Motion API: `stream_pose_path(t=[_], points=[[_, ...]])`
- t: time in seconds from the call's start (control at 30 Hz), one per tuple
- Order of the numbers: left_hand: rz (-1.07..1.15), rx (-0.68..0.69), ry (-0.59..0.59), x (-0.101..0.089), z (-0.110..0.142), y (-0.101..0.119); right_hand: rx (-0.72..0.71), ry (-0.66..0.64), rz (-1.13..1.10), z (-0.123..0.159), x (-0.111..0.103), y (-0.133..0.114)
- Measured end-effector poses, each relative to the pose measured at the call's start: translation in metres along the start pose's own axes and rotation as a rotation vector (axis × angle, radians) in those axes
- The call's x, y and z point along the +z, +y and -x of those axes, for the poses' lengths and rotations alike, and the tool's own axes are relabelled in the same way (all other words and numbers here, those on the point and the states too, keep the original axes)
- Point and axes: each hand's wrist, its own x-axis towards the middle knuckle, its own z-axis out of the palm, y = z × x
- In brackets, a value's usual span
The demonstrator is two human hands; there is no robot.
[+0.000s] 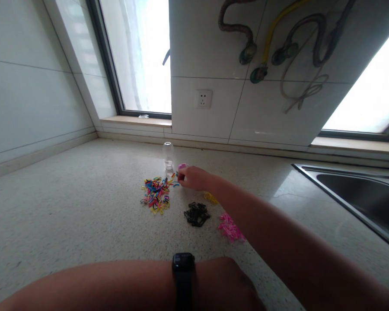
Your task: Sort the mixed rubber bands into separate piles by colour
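Multicoloured bands [156, 193] lie near the right hand [192, 178], its grip, like the left hand's [225, 280], unclear

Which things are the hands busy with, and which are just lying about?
Likely in use:
- mixed-colour pile
- yellow pile
- black pile
- pink pile
- perhaps the clear container

Just around:
- sink
- wall socket
- yellow hose

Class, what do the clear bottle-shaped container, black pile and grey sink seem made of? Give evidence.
Clear bottle-shaped container: probably glossy plastic, possibly glass; see-through, with highlights.
Pile of thin black pieces: perhaps rubber or plastic, mostly dull; few highlights.
Grey metal sink: probably satin stainless steel; metallic sheen on its rim.
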Motion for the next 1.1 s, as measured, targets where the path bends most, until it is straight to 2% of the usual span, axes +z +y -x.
stream_pose_path(t=[0.13,0.27,0.4,0.5,0.63,0.73,0.9,1.1], points=[[0.003,0.011,0.003,-0.001,0.001,0.001,0.048,0.053,-0.089,0.018,-0.013,0.001],[-0.029,0.001,0.008,-0.007,0.001,0.004,0.091,0.135,-0.155,0.048,-0.031,-0.001],[-0.049,0.004,0.007,-0.01,0.002,0.007,0.2,0.224,-0.277,0.094,-0.048,-0.001],[-0.065,-0.005,0.028,-0.008,0.003,0.007,0.268,0.323,-0.474,0.135,-0.056,0.005],[-0.056,0.015,0.054,-0.005,0.003,0.005,0.381,0.44,-0.75,0.189,-0.06,0.022],[-0.048,0.018,0.074,-0.004,0.004,0.006,0.472,0.481,-0.838,0.216,-0.06,0.036],[-0.078,-0.001,0.074,-0.004,0.004,0.009,0.426,0.533,-0.997,0.225,-0.059,0.042],[-0.101,0.009,0.064,-0.01,0.002,0.011,0.369,0.514,-1.18,0.217,-0.057,0.025]])
